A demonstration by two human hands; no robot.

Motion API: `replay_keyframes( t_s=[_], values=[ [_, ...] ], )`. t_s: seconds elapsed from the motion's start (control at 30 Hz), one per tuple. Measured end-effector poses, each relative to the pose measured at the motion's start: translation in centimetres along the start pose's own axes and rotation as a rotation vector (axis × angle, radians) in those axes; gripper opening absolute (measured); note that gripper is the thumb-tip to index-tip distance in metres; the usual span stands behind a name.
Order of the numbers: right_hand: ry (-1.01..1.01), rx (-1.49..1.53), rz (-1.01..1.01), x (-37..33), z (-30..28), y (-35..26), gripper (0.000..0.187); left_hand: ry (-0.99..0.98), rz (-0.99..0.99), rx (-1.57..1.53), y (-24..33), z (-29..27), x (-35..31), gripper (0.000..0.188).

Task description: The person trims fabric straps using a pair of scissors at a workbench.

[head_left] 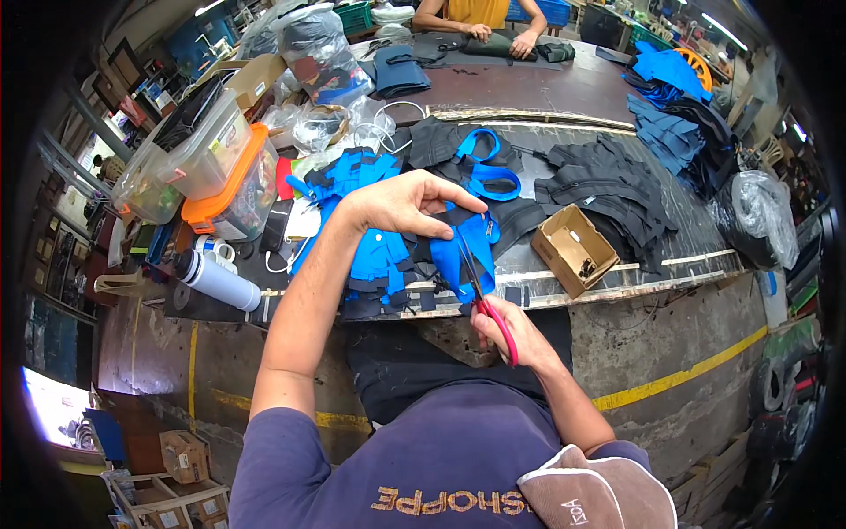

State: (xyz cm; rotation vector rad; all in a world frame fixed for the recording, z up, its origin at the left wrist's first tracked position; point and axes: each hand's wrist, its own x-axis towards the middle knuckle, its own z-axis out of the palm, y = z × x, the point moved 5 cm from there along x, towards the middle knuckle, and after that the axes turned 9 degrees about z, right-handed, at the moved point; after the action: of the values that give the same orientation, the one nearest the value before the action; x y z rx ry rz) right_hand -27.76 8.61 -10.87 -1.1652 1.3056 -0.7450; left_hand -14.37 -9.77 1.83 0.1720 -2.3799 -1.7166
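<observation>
A piece of blue fabric (448,260) with a black part hangs at the table's near edge. My left hand (407,203) grips its upper end, thumb and forefinger curved round it. In my right hand (524,335) is a pair of scissors with red handles (502,331). The blades point up and away from me and lie along the blue fabric; whether they are between layers I cannot tell. Left of the fabric spreads a pile of blue and black cut pieces (370,256). A blue strap loop (493,182) lies just beyond my hands.
Right of my hands stands an open cardboard box (564,260) with small items. Black fabric pieces (608,189) are heaped behind it. At left are a pale blue bottle (220,280), tape rolls and orange-lidded plastic bins (238,194). A co-worker's hands (502,40) handle dark fabric across the table.
</observation>
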Motion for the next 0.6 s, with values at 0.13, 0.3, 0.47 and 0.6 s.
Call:
replay_keyframes(
  t_s=[0.13,0.3,0.47,0.6],
  values=[
    [0.011,0.053,-0.082,0.9,0.2,-0.3,0.036,-0.017,-0.023,0.041,-0.9,0.6,-0.1,0.06],
    [0.058,0.044,-0.107,1.3,-0.2,-0.7,0.035,0.001,-0.023,-0.028,0.0,1.9,0.2,0.06],
    [0.096,0.058,-0.136,2.2,-0.3,0.3,0.033,-0.031,-0.041,-0.019,-1.3,2.3,0.3,0.056],
    [0.128,0.078,-0.126,2.1,-0.1,0.4,0.031,-0.015,-0.037,0.021,-1.8,2.0,0.2,0.057]
  ],
)
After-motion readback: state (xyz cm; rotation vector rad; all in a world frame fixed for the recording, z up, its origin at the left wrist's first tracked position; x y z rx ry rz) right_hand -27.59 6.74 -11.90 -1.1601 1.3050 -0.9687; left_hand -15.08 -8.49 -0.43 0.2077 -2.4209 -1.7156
